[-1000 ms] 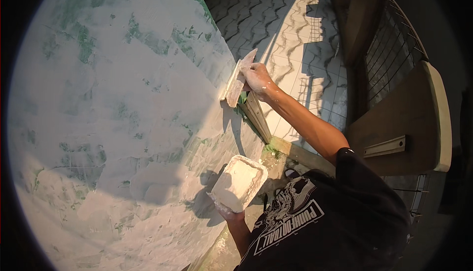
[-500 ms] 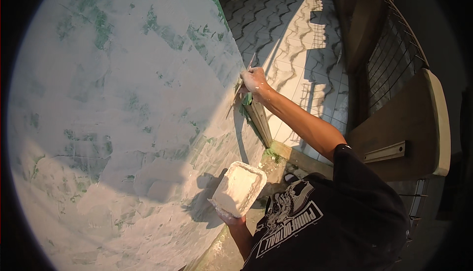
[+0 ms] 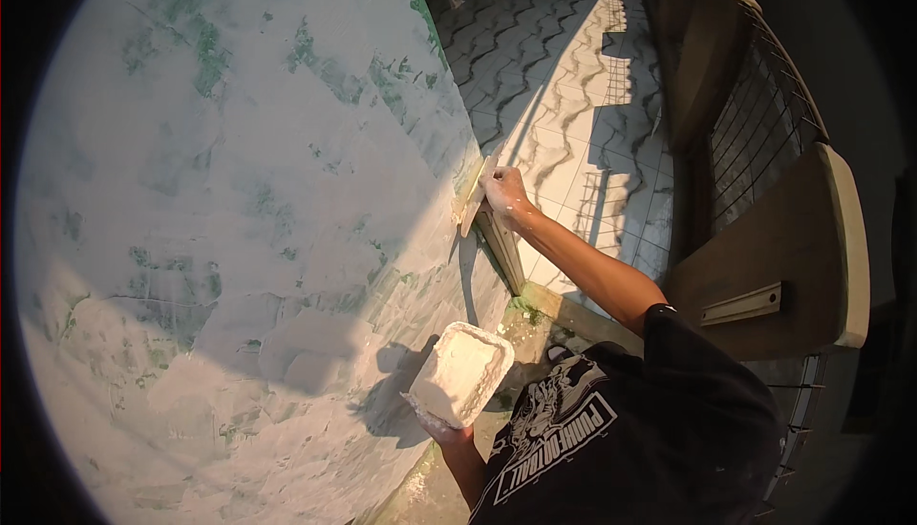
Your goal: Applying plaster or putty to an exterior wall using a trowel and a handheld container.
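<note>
My right hand [image 3: 506,197], speckled with white, is closed around a putty knife [image 3: 470,208]. The blade lies against or very close to the right edge of a wall [image 3: 239,191] coated in patchy white putty, with green showing through. My fingers partly hide the tool's handle. Lower down, my left hand [image 3: 445,432] holds up a white rectangular tub [image 3: 503,353] from below, its fingers mostly out of sight under it. White putty [image 3: 460,372] covers the tub's inside and crusts its rim.
Beyond the wall's edge lies a tiled floor [image 3: 564,143] with dark wavy lines, crossed by sunlight. A ledge [image 3: 583,315] runs near my body. To the right stand a brown panel with a pale rim [image 3: 774,267] and wire mesh [image 3: 764,114].
My right hand and the putty knife have moved slightly down along the wall's edge, and the blade has turned to show more of its flat side. The tub has barely shifted.
</note>
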Demonstrator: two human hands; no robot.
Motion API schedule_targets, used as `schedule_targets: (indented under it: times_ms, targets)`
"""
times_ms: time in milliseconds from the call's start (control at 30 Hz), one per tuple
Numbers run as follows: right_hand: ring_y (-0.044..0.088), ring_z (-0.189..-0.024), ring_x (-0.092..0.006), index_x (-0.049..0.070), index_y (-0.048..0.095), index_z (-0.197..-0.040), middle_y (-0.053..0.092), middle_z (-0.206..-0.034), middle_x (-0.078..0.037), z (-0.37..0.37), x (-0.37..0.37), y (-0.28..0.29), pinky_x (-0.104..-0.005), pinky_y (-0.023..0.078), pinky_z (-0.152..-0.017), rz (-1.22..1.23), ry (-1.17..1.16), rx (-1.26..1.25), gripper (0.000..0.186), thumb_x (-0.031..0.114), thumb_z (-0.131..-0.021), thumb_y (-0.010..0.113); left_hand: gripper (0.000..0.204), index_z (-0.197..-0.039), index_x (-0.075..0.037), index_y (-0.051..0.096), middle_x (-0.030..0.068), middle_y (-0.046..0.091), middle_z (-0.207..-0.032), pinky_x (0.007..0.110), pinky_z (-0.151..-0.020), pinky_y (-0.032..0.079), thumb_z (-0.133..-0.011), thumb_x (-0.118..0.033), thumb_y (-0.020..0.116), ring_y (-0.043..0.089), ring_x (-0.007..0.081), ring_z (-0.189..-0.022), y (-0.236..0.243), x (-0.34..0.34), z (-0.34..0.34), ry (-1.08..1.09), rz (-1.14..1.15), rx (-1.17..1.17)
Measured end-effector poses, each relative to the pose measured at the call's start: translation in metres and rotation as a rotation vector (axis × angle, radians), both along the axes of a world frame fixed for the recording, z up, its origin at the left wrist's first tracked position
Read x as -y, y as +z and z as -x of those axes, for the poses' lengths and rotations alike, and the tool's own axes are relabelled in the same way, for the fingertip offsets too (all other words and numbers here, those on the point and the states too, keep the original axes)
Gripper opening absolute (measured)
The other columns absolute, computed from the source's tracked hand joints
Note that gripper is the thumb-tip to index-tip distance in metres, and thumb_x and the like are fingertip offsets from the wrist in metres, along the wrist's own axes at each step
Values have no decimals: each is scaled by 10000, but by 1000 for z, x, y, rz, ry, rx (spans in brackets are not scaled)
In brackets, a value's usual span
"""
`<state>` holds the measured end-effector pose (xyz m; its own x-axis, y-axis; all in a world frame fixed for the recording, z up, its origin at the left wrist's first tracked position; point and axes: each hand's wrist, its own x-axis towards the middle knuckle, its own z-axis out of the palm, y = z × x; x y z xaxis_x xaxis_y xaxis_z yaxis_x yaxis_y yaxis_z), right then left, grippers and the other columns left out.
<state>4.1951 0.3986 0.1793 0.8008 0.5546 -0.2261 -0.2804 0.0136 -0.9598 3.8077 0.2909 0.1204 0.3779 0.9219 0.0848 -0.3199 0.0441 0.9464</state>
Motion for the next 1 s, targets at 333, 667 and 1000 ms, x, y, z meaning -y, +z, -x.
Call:
schedule_targets:
  times_ms: [333, 667, 1000]
  targets:
    - [629, -666, -198, -65, 548, -869, 594, -797, -118, -9, 34, 123, -325, 562, -615, -311, 61, -74, 149, 64, -834, 483, 613, -1280, -52, 423, 139, 471, -1283, 514, -995, 350, -906, -531, 343, 451, 333, -1177, 33, -8, -28, -57, 655, 408]
    - [638, -687, -243, -80, 553, -905, 604, -828, -144, -5, 20, 29, -366, 578, -616, -64, 5, -51, 172, 61, -853, 469, 616, -1270, -38, 432, 143, 474, -1282, 499, -996, 355, -911, -526, 328, 455, 326, -1178, 26, 0, -29, -54, 577, 374]
    - [612, -645, -199, -29, 554, -778, 567, -731, -89, -16, 34, 92, -326, 532, -560, -304, -36, -68, 155, 91, -856, 497, 584, -1250, -50, 450, 132, 488, -1265, 492, -990, 363, -910, -512, 337, 462, 322, -1171, 35, 2, -24, -68, 664, 412]
